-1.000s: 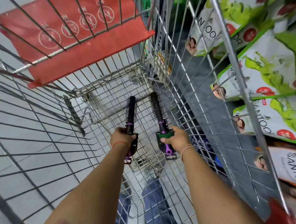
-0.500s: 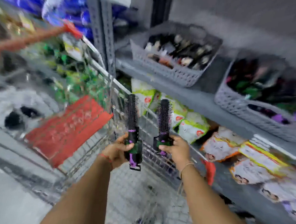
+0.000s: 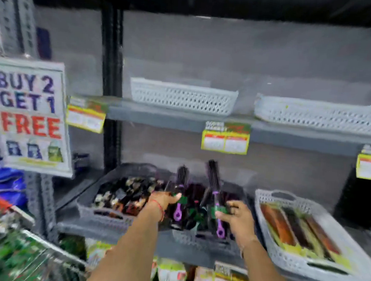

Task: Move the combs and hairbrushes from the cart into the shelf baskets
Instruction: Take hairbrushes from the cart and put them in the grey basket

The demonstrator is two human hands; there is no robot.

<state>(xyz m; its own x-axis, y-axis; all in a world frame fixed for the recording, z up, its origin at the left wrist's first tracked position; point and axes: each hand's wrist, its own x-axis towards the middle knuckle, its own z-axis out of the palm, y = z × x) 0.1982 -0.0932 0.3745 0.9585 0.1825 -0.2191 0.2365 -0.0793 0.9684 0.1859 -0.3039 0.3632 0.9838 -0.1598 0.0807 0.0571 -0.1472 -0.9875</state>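
My left hand (image 3: 162, 201) grips a round black hairbrush (image 3: 182, 177) with a purple handle, bristles pointing up. My right hand (image 3: 233, 217) holds a second round hairbrush (image 3: 213, 177) of the same kind by its green label. Both brushes hover over the middle grey basket (image 3: 203, 241) on the lower shelf, which holds several dark purple brushes. The wire cart (image 3: 18, 251) shows only at the bottom left corner. The picture is blurred.
A dark grey basket (image 3: 106, 217) of small dark items sits left of the middle one. A light grey basket (image 3: 286, 255) of long combs stands at the right. Two pale baskets (image 3: 183, 97) (image 3: 322, 116) sit on the upper shelf. A promo sign (image 3: 28, 116) hangs at left.
Both hands lifted the two hairbrushes out of the cart and up to the shelf. My view swung from the cart's inside to the shelf baskets.
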